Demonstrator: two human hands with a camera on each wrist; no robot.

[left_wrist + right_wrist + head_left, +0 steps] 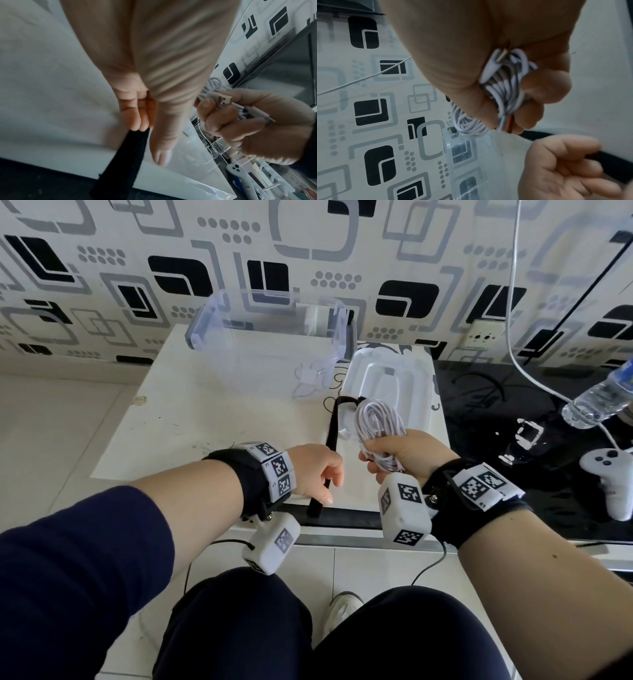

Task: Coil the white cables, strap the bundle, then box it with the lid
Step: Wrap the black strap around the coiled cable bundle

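Note:
My right hand (390, 453) grips a coiled bundle of white cables (378, 416) above the table's front right; its loops stick up past my fingers, and USB plugs (223, 100) poke out of my fist. A long black strap (331, 433) lies on the white table, running from the bundle's far side toward the front edge. My left hand (325, 474) pinches the strap (126, 159) near its near end, thumb and fingers curled on it. The clear plastic box (270, 337) stands at the table's back. Its white lid (387, 378) lies flat to the right of it.
The white table (212, 412) ends at a dark front edge by my knees. Right of it is a black glossy surface (513, 440) with a water bottle (599, 398), a white game controller (613, 474) and a thin white hanging wire (513, 302). A patterned wall stands behind.

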